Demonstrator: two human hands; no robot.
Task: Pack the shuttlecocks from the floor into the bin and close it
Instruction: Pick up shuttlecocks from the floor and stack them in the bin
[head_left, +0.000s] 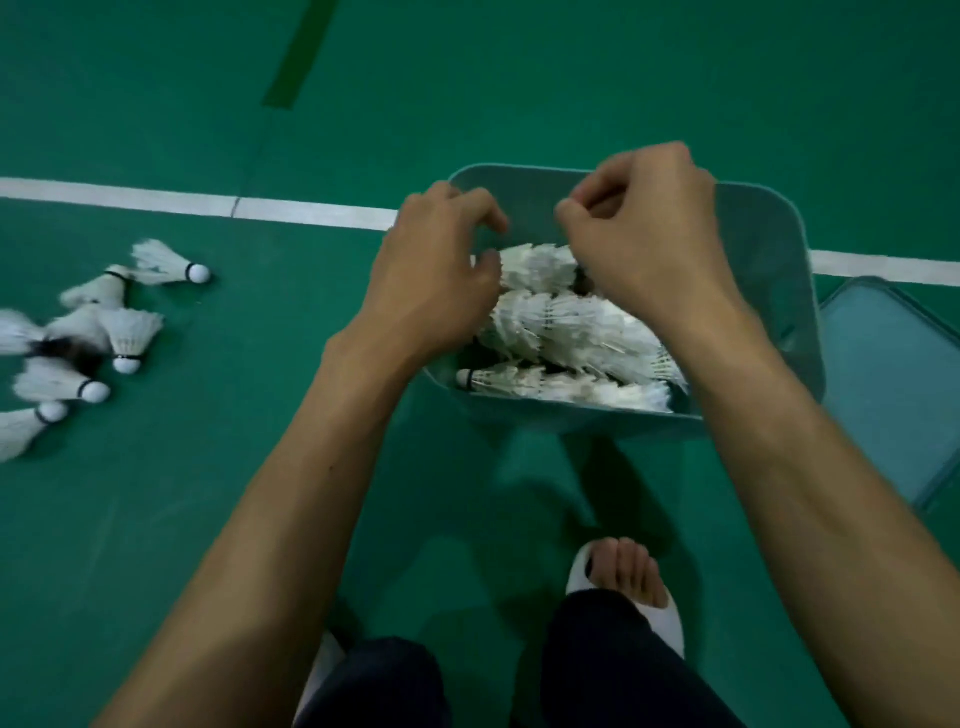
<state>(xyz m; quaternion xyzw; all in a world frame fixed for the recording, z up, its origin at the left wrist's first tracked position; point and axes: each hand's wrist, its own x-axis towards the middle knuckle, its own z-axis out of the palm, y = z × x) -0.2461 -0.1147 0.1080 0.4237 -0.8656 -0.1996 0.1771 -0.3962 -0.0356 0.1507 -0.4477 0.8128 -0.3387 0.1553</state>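
A matte green court floor (156, 519) is crossed by a white line (156, 200). At centre right, a rounded translucent plastic bin (779, 270) holds feathery shuttlecocks (571, 332). Loose shuttlecocks (124, 332) lie at the left edge. The left hand (436, 260) curls over the feathers, its grip unclear. The right hand (639, 228) has its grip curled on nothing.

Indoor badminton court: green sports floor (519, 78), white boundary line (156, 200), scattered shuttlecocks (88, 332).

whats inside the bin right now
White shuttlecocks, lying in rows on their sides. The left hand and right hand cover some of them, and the pile hides the bottom of the bin.
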